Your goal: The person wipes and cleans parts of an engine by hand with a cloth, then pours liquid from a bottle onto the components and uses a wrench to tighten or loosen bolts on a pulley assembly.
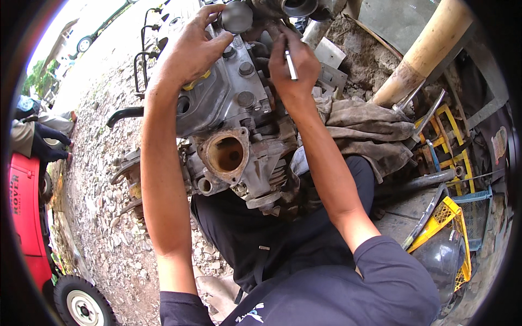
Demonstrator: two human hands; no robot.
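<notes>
A grey metal engine [217, 103] stands in front of me, between my forearms. At its far end, the thumb and fingers of my left hand [190, 54] curl around a round, dull grey metal cap [237, 17]. I cannot tell whether that cap is fixed to the engine. My right hand [296, 62], slightly blurred, is closed on a slim silver rod-shaped tool [291, 65] beside the engine's right edge. The tool's working end is hidden. Nearer to me, an open round housing [225, 155] shows a rusty inside.
Dirty cloths [364, 130] lie right of the engine, below a bamboo pole [424, 54]. Yellow crates [443, 217] and loose tools sit at the right. Gravel [109, 179] covers the left ground, where a red vehicle [27, 206] and a person [41, 130] are.
</notes>
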